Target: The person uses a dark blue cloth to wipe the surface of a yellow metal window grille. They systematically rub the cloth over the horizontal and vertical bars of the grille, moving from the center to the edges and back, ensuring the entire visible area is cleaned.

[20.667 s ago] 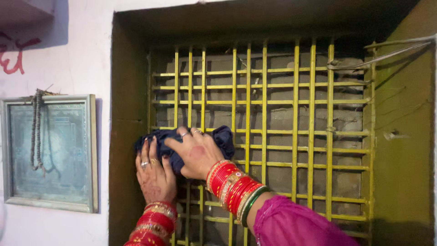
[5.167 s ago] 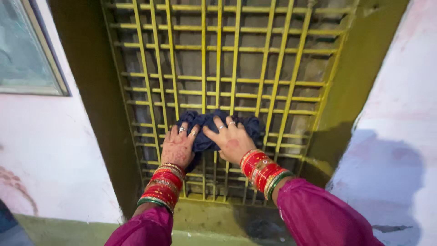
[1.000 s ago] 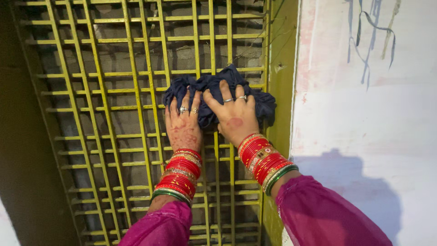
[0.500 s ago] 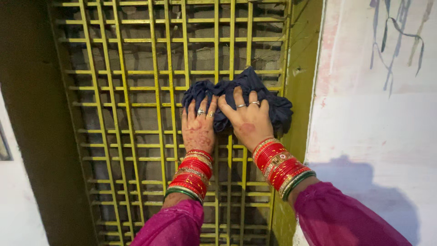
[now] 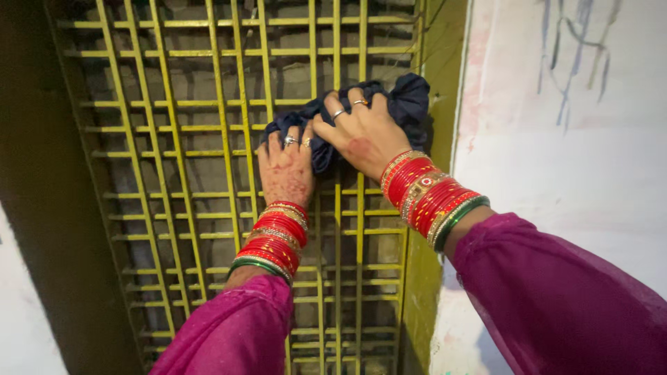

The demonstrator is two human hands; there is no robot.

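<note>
Both hands are pressing a bunched dark blue cloth [image 5: 361,114] flat against the yellow metal window grille [image 5: 208,139], near its right frame. The left hand [image 5: 286,170] is lying with fingers together on the cloth's lower edge; the right hand [image 5: 361,135] is spreading fingers over it, pinning it to the bars.

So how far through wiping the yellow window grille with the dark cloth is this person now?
Done: no bar shows clearly as finished. In hand: left hand and right hand press the dark blue cloth on the yellow grille near its right edge. Left: lower bars lie untouched beneath.
</note>
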